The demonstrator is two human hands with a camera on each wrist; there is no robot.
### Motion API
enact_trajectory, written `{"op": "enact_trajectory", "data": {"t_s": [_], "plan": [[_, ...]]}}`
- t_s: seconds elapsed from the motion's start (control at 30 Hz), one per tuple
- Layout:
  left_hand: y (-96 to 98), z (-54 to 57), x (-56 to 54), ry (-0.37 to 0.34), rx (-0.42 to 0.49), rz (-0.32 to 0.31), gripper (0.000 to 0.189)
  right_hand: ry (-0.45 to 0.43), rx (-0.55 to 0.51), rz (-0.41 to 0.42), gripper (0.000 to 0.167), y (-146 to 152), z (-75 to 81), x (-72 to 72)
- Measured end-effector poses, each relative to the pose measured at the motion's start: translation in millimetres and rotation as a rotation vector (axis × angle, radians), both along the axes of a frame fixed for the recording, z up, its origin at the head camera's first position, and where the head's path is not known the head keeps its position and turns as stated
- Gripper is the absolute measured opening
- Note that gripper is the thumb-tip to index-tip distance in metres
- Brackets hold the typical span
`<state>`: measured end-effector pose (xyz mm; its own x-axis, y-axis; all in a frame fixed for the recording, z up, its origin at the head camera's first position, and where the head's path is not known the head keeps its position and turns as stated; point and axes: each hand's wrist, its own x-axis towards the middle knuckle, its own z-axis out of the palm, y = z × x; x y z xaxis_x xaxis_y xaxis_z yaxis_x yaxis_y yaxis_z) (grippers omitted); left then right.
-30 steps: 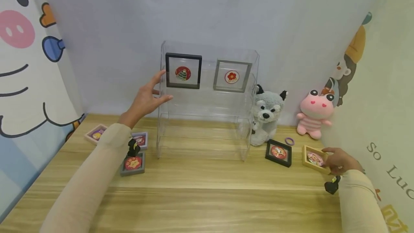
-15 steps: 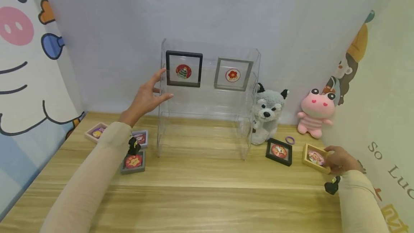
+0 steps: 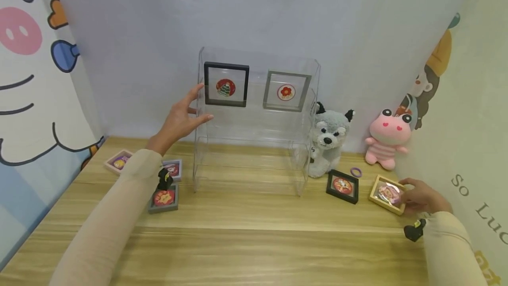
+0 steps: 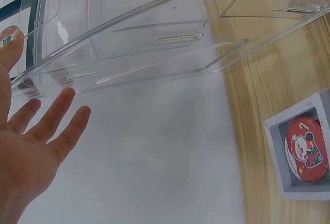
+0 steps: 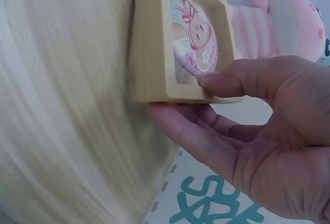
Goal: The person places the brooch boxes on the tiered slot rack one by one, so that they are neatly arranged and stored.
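Observation:
My right hand (image 3: 426, 195) pinches the corner of a yellow wooden display frame (image 3: 388, 194), which holds a round pink cartoon badge. In the right wrist view, its thumb lies on the front of the frame (image 5: 149, 43) and the fingers reach underneath. At the left side of a clear acrylic tiered rack (image 3: 250, 173), my left hand (image 3: 178, 118) has its fingers spread around the edge; whether it touches the panel is hard to tell. A black frame (image 3: 207, 84) with a Christmas-tree badge and a grey frame (image 3: 305, 92) with a red-flower badge stand on the rack's top tier.
A black frame (image 3: 343, 186) and a purple ring (image 3: 356, 172) lie right of the rack. Behind them sit a husky plush (image 3: 328, 138) and a pink plush (image 3: 386, 140). Left lie a pink frame (image 3: 118, 161), a lilac frame (image 3: 173, 170) and a grey frame (image 3: 163, 209).
The yellow frame has turned slightly, and its front now catches the light. My right hand has shifted a little to the right. My left hand stays at the rack.

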<state>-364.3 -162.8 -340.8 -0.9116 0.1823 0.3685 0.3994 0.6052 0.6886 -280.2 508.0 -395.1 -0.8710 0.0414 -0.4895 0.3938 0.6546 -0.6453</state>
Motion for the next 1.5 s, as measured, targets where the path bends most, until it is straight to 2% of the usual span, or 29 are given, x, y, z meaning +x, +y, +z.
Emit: {"op": "enact_trajectory", "data": {"t_s": [0.13,0.33,0.43,0.6,0.8,1.07,1.23,1.37,1.5], "plan": [[0.6,1.1,-0.6,0.004,-0.001,0.002,0.089,0.003,-0.011,0.023,0.075,4.6,6.5,1.7],[1.3,0.9,-0.1,-0.003,0.008,0.001,0.088,0.026,-0.025,0.01,0.078,6.5,16.6,4.8],[0.7,0.8,0.1,-0.01,0.006,0.002,0.088,0.086,0.007,0.044,0.077,2.6,27.7,7.5],[-0.5,0.3,0.5,-0.011,0.005,0.011,0.089,0.236,0.072,0.144,0.071,-11.8,55.1,13.4],[-0.9,0.1,0.7,-0.009,0.013,0.017,0.089,0.389,0.103,0.183,0.066,-40.1,88.0,11.4],[0.5,-2.8,0.1,0.009,0.012,0.002,0.089,0.591,0.049,0.262,0.063,-86.2,123.1,6.7],[-0.2,-4.5,0.0,0.005,0.01,0.008,0.089,0.701,0.078,0.341,0.065,-122.5,144.7,1.3],[0.3,-4.1,0.0,0.011,0.004,0.013,0.089,0.757,0.084,0.407,0.064,-150.7,156.7,-5.6],[0.7,-2.7,0.1,0.026,0.001,0.009,0.088,0.771,0.1,0.424,0.064,-180.3,165.5,-14.0]]}}
